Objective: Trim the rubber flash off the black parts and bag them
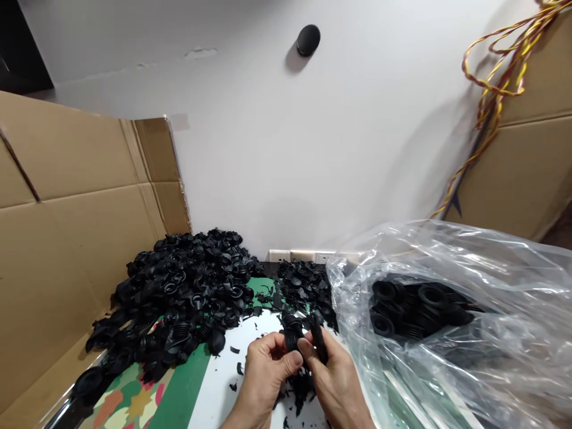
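Note:
A ribbed black rubber part is pinched in the fingers of my left hand, at the bottom centre. My right hand touches the same part with its thumb and is closed round a dark, slim tool that points up; its working end is hard to make out. Black scraps lie on the white sheet under both hands. To the left rises a large pile of black rubber parts.
A clear plastic bag with ribbed black parts inside lies at the right. Black trimmings are heaped by the wall sockets. Cardboard stands at the left, and twisted wires hang at the upper right.

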### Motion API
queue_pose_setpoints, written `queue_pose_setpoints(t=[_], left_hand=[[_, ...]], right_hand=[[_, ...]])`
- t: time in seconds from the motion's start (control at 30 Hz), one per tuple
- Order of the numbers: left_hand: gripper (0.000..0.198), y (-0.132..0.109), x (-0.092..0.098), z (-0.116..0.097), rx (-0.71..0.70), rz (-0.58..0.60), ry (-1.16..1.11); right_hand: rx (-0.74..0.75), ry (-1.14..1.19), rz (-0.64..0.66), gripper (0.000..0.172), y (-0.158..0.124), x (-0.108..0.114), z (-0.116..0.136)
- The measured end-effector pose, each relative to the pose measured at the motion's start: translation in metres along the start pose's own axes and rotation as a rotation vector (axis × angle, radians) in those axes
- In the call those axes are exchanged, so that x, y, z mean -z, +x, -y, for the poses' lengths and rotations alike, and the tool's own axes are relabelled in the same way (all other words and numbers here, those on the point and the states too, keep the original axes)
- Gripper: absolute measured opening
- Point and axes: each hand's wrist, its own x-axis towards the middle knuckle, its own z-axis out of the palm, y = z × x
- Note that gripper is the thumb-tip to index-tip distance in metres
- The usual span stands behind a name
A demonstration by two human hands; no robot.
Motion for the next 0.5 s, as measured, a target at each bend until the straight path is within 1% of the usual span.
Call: queue_pose_setpoints(t=[0.07, 0.17, 0.23, 0.3, 0.37, 0.5], left_hand=[[0.040, 0.002, 0.001, 0.007, 0.029, -0.032, 0.012], [0.046, 0.004, 0.001, 0.016, 0.054, -0.128, 0.040], [0.048, 0.004, 0.001, 0.019, 0.048, -0.182, 0.046], [0.048, 0.003, 0.001, 0.019, 0.029, -0.215, 0.055], [0.045, 0.001, 0.002, 0.017, 0.003, -0.231, 0.072], [0.039, -0.002, 0.007, 0.015, -0.055, -0.215, 0.080]], right_hand=[[0.053, -0.044, -0.011, 0.023, -0.001, -0.001, -0.004], [0.223, -0.151, 0.016, 0.018, -0.003, -0.004, -0.012], [0.303, -0.218, 0.038, 0.015, -0.002, -0.007, -0.016], [0.320, -0.249, 0.055, 0.014, 0.000, -0.010, -0.016], [0.318, -0.227, 0.056, 0.017, 0.003, -0.013, -0.012], [0.275, -0.119, 0.041, 0.017, 0.008, -0.019, 0.001]])
